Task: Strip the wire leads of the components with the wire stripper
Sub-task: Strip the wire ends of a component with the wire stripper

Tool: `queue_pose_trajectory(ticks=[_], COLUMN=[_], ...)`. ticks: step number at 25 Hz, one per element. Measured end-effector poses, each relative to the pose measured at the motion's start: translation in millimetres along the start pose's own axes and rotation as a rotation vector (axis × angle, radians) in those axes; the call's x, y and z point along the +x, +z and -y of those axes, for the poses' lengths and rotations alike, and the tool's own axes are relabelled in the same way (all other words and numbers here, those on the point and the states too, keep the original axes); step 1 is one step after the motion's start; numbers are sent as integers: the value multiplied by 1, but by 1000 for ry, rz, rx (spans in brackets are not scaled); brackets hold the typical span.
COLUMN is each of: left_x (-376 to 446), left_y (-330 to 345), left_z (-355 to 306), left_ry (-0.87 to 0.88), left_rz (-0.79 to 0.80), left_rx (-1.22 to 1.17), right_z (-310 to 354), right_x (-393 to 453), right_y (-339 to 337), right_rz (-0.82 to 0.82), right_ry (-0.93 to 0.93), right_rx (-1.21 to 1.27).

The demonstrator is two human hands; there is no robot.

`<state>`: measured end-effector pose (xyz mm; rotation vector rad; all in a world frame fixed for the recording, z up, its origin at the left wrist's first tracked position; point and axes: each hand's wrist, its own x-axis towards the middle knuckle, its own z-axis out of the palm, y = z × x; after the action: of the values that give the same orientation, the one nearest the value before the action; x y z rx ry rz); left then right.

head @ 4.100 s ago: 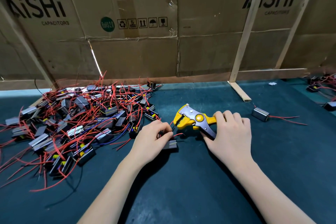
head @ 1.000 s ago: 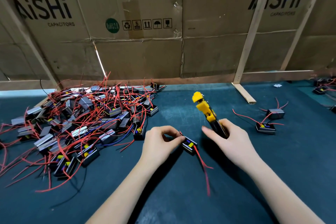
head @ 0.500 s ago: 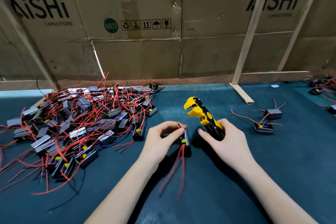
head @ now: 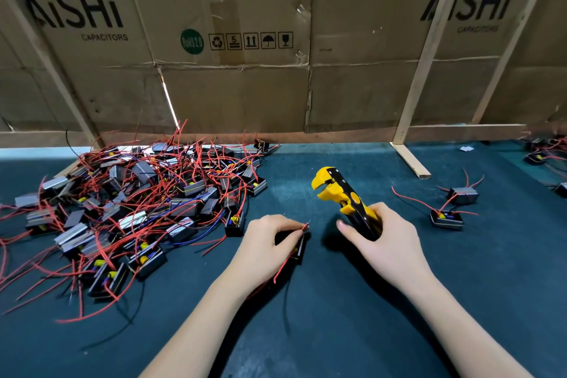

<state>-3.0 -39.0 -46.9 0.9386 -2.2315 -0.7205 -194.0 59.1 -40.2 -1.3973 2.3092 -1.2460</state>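
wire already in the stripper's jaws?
No: the wire stripper in the right hand points up with nothing between its jaws, while the left hand pinches the red wire apart from it.

The yellow-and-black plastic wire stripper (head: 345,198) stands tilted, its open yellow head pointing toward 11 o'clock, handles low at 5 o'clock. At its 8 o'clock, a small black box component (head: 299,247) stands on edge, one thin red lead (head: 305,226) rising at 12 o'clock, others trailing toward 7 o'clock. A tangled heap of grey-and-black components with red leads (head: 138,202) sprawls at 9 o'clock. Two more components (head: 446,219) lie at 3 o'clock.
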Motion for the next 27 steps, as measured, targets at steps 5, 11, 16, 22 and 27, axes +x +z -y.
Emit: queue_pose_trajectory(ticks=[5, 11, 16, 22, 27], left_x=[-1, -1, -4, -3, -2], left_y=[-2, -1, 2, 2, 4], left_z=[-1, -4, -2, -2, -2], left_ry=[-49, -108, -117, -107, -148], left_rz=[-37, -64, -69, -103, -135], left_rx=[-49, -167, -176, -209, -217], right_z=[-11, -18, -17, -17, -14], right_x=[6, 20, 19, 17, 16], right_y=[-5, 3, 12, 13, 14], right_rz=[-165, -225, -196, -194, -228], right_ry=[-154, -199, -222, -248, -339], right_rx=[-346, -639, -686, -687, -697])
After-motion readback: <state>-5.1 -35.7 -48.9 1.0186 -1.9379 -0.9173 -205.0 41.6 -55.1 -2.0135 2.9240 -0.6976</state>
